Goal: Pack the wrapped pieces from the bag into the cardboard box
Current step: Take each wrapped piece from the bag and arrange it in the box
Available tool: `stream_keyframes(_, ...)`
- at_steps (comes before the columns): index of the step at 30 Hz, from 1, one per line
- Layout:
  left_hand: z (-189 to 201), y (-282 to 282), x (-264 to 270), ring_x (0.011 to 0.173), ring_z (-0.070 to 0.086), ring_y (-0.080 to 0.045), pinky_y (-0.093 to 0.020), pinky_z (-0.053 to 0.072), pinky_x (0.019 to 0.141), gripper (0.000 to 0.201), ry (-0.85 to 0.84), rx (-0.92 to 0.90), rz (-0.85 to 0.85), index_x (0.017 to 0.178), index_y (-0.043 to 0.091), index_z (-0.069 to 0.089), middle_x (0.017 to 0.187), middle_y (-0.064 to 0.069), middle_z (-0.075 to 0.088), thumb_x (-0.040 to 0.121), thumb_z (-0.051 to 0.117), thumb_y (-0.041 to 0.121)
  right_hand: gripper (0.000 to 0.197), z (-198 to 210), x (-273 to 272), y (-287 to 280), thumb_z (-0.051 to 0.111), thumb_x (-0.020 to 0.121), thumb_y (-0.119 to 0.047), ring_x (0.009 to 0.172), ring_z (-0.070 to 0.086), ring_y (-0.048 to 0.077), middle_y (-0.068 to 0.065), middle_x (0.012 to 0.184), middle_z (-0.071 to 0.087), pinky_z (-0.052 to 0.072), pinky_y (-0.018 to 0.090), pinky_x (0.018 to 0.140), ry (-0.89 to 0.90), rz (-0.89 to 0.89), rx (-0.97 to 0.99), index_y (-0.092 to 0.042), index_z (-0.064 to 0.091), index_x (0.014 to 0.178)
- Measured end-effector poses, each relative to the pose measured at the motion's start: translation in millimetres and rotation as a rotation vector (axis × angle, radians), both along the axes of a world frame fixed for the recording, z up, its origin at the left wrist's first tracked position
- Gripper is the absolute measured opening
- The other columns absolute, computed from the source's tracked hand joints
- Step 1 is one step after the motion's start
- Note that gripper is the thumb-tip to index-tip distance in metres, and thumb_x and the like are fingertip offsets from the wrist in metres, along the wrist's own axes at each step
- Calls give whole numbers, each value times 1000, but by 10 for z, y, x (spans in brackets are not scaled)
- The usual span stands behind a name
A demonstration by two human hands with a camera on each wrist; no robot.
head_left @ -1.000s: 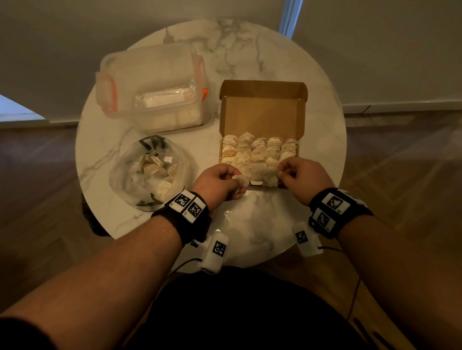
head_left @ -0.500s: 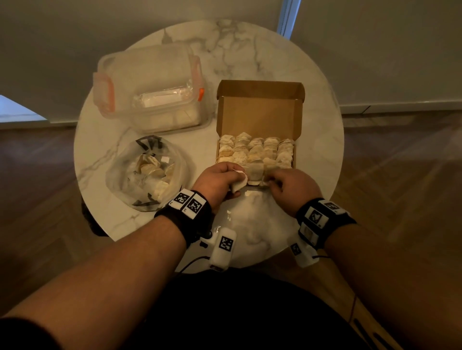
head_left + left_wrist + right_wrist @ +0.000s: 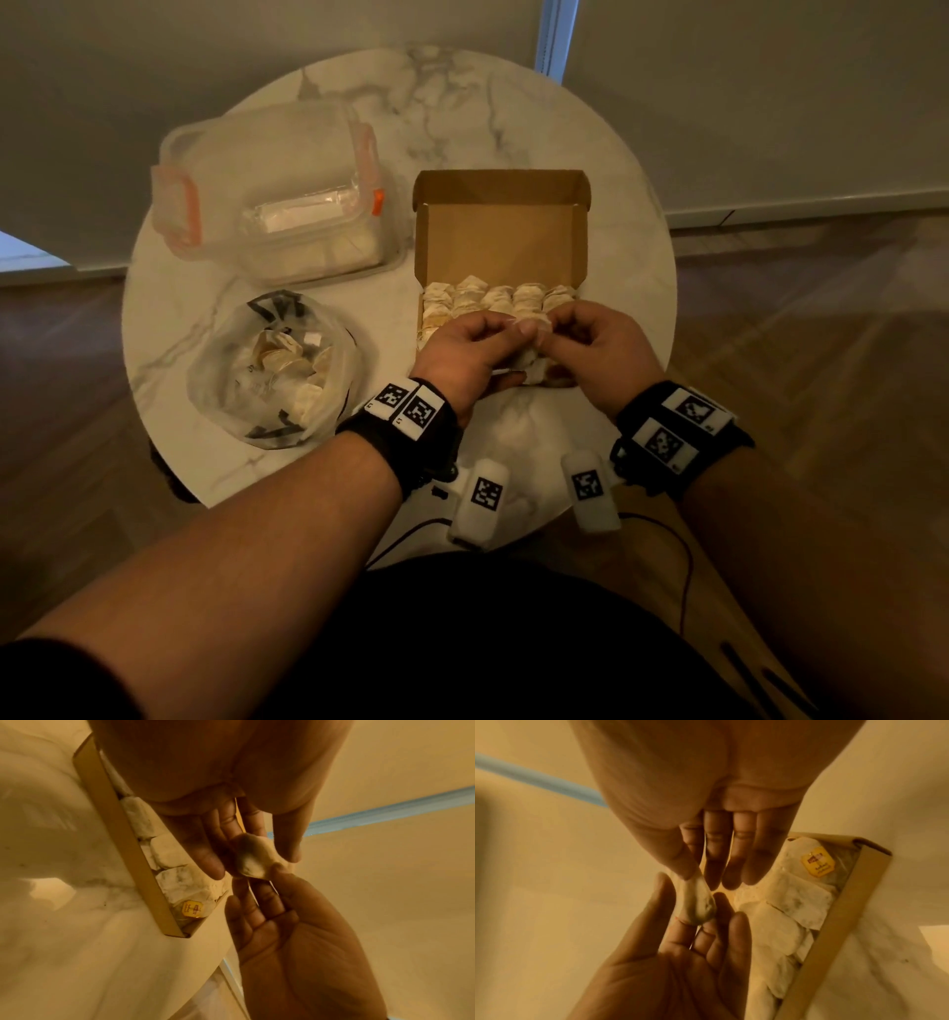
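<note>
Pinching one small piece (image 3: 529, 329) between both hands, left hand (image 3: 464, 354) and right hand (image 3: 598, 349), just over the box (image 3: 500, 236), it looks light, soft and crinkly, so hold its edge gently.

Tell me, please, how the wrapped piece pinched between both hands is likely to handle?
Probably soft and light: the wrapped piece bulges between fingertips of the left hand and right hand. Likely crushable, so keep the grip gentle.

The head view looks steeply down on the round tabletop (image 3: 606, 154). Both wrist views sit close under the palms, facing the fingertips, sharing the cardboard box (image 3: 120, 841) edge.
</note>
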State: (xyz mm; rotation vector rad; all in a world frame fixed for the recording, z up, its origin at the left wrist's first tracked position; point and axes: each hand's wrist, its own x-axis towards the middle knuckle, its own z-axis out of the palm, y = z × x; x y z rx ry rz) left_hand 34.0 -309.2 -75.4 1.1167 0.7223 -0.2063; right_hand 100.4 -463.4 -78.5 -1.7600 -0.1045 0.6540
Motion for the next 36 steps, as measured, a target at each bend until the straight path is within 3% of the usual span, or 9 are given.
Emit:
stream_keyframes(3, -28, -27, 9, 77, 72, -23, -37, 62, 77, 14, -5, 69, -38, 99, 6, 68, 84, -10, 73, 88, 77, 6, 6, 8, 45, -90, 70, 94, -10, 72, 73, 23, 14, 82, 76, 63, 38, 66, 11, -46, 25, -14, 66, 95)
stream_keyframes(6, -161, 5, -16, 71, 71, -18, -34, 61, 69, 13, 13, 364, -216, 95, 11, 71, 82, -8, 73, 88, 80, 17, 10, -115, 76, -197, 67, 97, -14, 68, 73, 22, 6, 75, 75, 62, 36, 64, -42, -61, -82, -22, 63, 94)
stream_keyframes(8, -247, 77, -49, 81, 69, -15, -30, 57, 73, 13, 18, 756, -506, 94, 23, 73, 88, 1, 73, 85, 81, 30, 8, -214, 89, -277, 66, 97, -21, 66, 71, 19, 4, 71, 73, 58, 33, 65, -138, -31, -227, -27, 62, 94)
stream_keyframes(10, -295, 130, -83, 95, 65, -17, -28, 51, 79, 15, 14, 1069, -802, 101, 28, 72, 100, 6, 68, 87, 73, 29, 5, -277, 98, -352, 64, 98, -27, 64, 67, 13, -1, 67, 71, 50, 26, 63, -213, 41, -363, -29, 61, 95)
stream_keyframes(14, -375, 148, -81, 114, 58, -23, -37, 53, 88, 32, -10, 1289, -962, 120, 32, 68, 122, 4, 62, 93, 57, 18, 5, -379, 96, -371, 62, 98, -35, 66, 61, 7, -8, 70, 67, 38, 22, 57, -276, 179, -513, -31, 61, 100)
stream_keyframes(20, -401, 65, -33, 122, 55, -26, -45, 57, 91, 41, 44, 1367, -1077, 124, 35, 68, 128, 4, 59, 95, 52, 11, 19, -499, 163, -285, 64, 96, -32, 93, 60, 23, 2, 98, 65, 42, 30, 77, -404, 276, -653, -19, 69, 110)
stream_keyframes(26, -425, 72, -12, 123, 53, -25, -45, 55, 94, 40, 47, 1340, -1067, 121, 36, 69, 126, 3, 60, 95, 52, 10, 14, -452, 133, -329, 63, 94, -35, 74, 53, 14, -6, 82, 56, 40, 32, 62, -463, 162, -613, -27, 60, 105)
stream_keyframes(31, -427, 69, -22, 122, 53, -25, -44, 54, 94, 38, 36, 1338, -1044, 120, 35, 69, 125, 3, 60, 95, 51, 12, 19, -566, -50, -339, 55, 97, -38, 91, 56, 21, -5, 97, 66, 48, 36, 78, -604, 514, -711, -25, 69, 96)
stream_keyframes(36, -321, 114, -31, 118, 58, -24, -38, 52, 96, 37, -6, 1261, -1040, 122, 30, 68, 127, 2, 63, 93, 52, 14, 26, -562, -40, -333, 52, 96, -44, 90, 55, 20, -6, 97, 66, 51, 39, 78, -603, 515, -764, -26, 70, 93)
